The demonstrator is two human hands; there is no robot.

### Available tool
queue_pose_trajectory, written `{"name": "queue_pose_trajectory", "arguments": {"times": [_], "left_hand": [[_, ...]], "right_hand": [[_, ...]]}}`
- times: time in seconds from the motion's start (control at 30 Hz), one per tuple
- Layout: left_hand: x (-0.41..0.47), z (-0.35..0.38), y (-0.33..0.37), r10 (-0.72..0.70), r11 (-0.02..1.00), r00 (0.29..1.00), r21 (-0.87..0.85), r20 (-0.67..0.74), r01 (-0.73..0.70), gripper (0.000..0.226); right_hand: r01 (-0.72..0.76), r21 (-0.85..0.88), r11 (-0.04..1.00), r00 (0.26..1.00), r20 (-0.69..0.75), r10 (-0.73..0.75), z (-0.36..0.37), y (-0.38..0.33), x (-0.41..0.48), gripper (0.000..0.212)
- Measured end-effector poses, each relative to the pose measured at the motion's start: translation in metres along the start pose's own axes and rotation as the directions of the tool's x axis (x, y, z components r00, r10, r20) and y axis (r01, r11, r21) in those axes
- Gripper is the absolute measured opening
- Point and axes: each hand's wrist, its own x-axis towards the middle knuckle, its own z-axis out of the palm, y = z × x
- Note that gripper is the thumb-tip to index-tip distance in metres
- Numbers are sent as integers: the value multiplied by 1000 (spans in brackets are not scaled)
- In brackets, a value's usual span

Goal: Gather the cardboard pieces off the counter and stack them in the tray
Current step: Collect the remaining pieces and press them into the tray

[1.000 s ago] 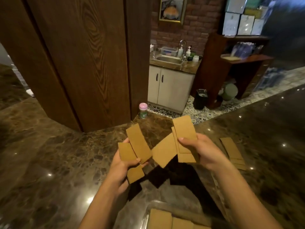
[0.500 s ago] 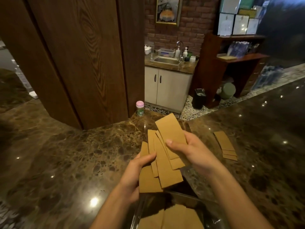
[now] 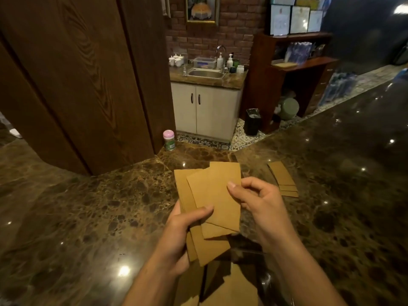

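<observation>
A fanned bundle of brown cardboard pieces [image 3: 212, 195] hovers above the dark marble counter [image 3: 88, 217]. My left hand [image 3: 183, 235] grips the bundle from its lower left, thumb on top. My right hand [image 3: 258, 202] is at the bundle's right edge, its thumb pressing the top piece and its fingers curled beside the edge. A short stack of more cardboard pieces [image 3: 283, 180] lies on the counter to the right. Below my hands, the clear tray [image 3: 267, 281] holds other cardboard pieces [image 3: 234, 290], partly hidden by my arms.
A small pink-lidded jar [image 3: 169, 140] stands at the counter's far edge beside a wooden pillar [image 3: 88, 85]. Beyond the counter are a sink cabinet [image 3: 205, 111] and wooden shelves [image 3: 293, 69].
The two separate fans of pieces have come together into one bundle, now held mainly by my left hand. My right hand has slid to the bundle's right edge. The view has tilted down.
</observation>
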Motion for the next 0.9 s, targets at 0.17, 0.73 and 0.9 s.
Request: {"name": "queue_pose_trajectory", "arguments": {"times": [0.17, 0.73, 0.9], "left_hand": [[-4, 11, 1, -65, 997, 998, -31, 1, 65, 45], [-15, 7, 6, -123, 985, 983, -105, 136, 137, 63], [-17, 13, 4, -22, 994, 1000, -109, 8, 23, 61]], "right_hand": [[145, -103, 984, 988, -41, -150, -15, -11, -3, 16], [904, -426, -36, 319, 729, -605, -58, -18, -17, 27], [853, -521, 21, 360, 561, -745, -52, 1, -30, 21]]}}
